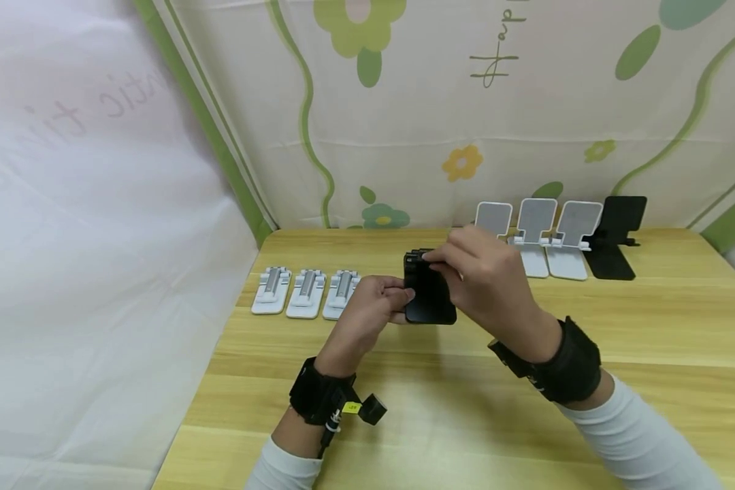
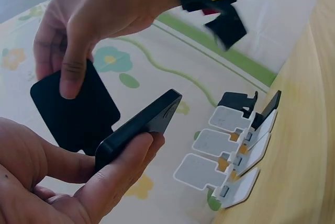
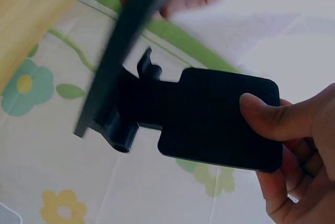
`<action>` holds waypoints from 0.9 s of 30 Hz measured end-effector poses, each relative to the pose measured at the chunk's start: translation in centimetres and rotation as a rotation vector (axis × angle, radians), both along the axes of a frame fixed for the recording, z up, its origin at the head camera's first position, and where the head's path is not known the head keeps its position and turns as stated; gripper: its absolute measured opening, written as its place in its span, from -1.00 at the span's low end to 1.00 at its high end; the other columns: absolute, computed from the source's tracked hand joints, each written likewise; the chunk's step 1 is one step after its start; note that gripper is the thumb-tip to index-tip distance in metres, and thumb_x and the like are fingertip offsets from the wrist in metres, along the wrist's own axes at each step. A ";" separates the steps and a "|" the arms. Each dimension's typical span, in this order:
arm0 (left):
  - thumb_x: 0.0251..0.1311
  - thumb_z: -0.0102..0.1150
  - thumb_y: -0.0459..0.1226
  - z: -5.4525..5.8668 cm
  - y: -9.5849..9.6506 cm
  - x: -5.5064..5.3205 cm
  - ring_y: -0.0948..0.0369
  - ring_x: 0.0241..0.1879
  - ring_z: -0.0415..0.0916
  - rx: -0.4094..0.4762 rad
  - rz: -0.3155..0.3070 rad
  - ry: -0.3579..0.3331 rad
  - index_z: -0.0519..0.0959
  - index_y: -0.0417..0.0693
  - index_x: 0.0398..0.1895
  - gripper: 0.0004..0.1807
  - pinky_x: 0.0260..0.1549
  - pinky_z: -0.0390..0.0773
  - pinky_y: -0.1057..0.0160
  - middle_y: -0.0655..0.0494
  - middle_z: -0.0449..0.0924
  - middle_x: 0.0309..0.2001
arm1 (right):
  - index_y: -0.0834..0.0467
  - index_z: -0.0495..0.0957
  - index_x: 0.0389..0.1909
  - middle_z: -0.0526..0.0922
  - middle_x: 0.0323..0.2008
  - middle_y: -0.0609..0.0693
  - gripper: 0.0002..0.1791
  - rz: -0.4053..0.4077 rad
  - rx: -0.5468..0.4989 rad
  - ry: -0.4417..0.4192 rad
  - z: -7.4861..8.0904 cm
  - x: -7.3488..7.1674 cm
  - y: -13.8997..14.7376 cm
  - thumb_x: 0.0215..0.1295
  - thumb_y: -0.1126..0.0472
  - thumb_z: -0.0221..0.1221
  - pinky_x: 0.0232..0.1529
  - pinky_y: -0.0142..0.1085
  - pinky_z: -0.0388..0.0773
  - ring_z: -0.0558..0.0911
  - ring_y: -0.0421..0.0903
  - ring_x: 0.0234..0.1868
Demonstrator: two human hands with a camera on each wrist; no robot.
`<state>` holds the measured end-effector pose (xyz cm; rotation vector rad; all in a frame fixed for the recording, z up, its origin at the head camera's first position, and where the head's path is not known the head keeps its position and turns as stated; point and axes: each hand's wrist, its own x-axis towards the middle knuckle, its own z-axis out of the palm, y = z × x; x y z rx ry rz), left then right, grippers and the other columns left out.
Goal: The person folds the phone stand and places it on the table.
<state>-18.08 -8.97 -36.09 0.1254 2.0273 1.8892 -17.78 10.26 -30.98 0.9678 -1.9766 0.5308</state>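
Observation:
Above the middle of the table, a black phone stand is held between both hands, partly unfolded. My left hand grips its thick base plate by the edge, thumb on one side and fingers on the other. My right hand pinches the flat phone plate near its far end, with the thumb lying across its face. Between the two plates, the hinge and a curved lip show in the right wrist view. In that view the left hand is blurred and partly behind the base.
Three folded white phone stands lie in a row at the left, the last partly behind my left hand. At the back right stand three unfolded white stands and an unfolded black stand. A flowered curtain hangs behind the wooden table.

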 end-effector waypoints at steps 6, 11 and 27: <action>0.51 0.02 -0.36 0.4 -0.5 -0.3 0.03 -0.02 0.74 0.010 0.013 0.001 0.55 -0.36 0.23 -0.65 -0.25 0.71 0.35 -0.28 0.68 0.11 | 0.28 0.71 -0.45 0.58 -0.52 0.05 -0.93 0.001 0.051 0.081 -1.6 1.3 -0.9 0.15 0.45 0.41 -0.41 -0.11 0.68 0.61 0.02 -0.49; 0.51 0.03 -0.37 0.6 -0.8 -0.3 0.03 -0.05 0.76 0.050 0.031 -0.003 0.51 -0.40 0.25 -0.64 -0.22 0.73 0.31 -0.31 0.70 0.07 | 0.27 0.72 -0.42 0.57 -0.53 0.02 -0.83 -0.023 0.112 0.147 -3.3 2.0 -1.4 0.37 0.36 0.24 -0.49 -0.19 0.62 0.56 -0.03 -0.51; 0.52 0.01 -0.36 0.6 -1.1 -0.2 0.12 -0.10 0.77 0.079 0.028 0.021 0.49 -0.40 0.29 -0.62 -0.16 0.73 0.30 -0.33 0.69 0.07 | 0.20 0.76 -0.34 0.61 -0.48 -0.01 -0.87 -0.031 0.167 0.103 -4.8 2.3 -1.1 0.37 0.28 0.28 -0.48 -0.25 0.61 0.55 -0.08 -0.49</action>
